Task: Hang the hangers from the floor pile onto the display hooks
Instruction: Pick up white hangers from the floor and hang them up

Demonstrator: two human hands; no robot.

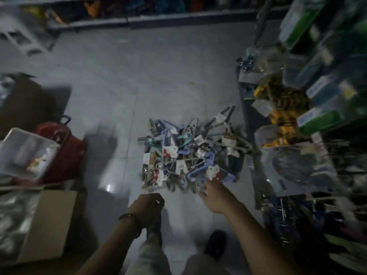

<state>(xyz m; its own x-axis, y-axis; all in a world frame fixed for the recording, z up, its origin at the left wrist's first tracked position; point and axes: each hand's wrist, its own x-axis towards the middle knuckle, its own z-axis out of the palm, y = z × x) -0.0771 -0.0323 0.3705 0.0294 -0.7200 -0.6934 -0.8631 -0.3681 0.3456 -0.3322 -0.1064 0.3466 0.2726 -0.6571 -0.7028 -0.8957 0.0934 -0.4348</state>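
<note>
The pile of hangers [190, 153] lies on the tiled floor [158, 80] just ahead of me, a tangle of blue, lilac, teal and grey ones with white card tags. Its right side is close against the foot of the display rack [246, 108].

My right hand [215, 195] reaches to the near edge of the pile, fingertips in among the lilac hangers there. The fingers are bent, but the blur keeps me from telling whether they have hold of one or only touch it.

My left hand [149, 205] is just short of the pile's near left corner, curled into a fist round the top of a dark blue bundle [154, 231] that hangs down from it. I cannot make out what the bundle is. A bracelet [132, 221] sits on that wrist. My shoe [215, 245] stands on the floor between my arms.

The rack on my right carries yellow packets [284, 108] and green-and-blue packaged goods [321, 90]. At the floor's left side stand a cardboard box [49, 217], a red basket [67, 149] and, against it, a clear plastic tub [23, 151]. A low shelf [158, 18] runs along the floor's far edge.
</note>
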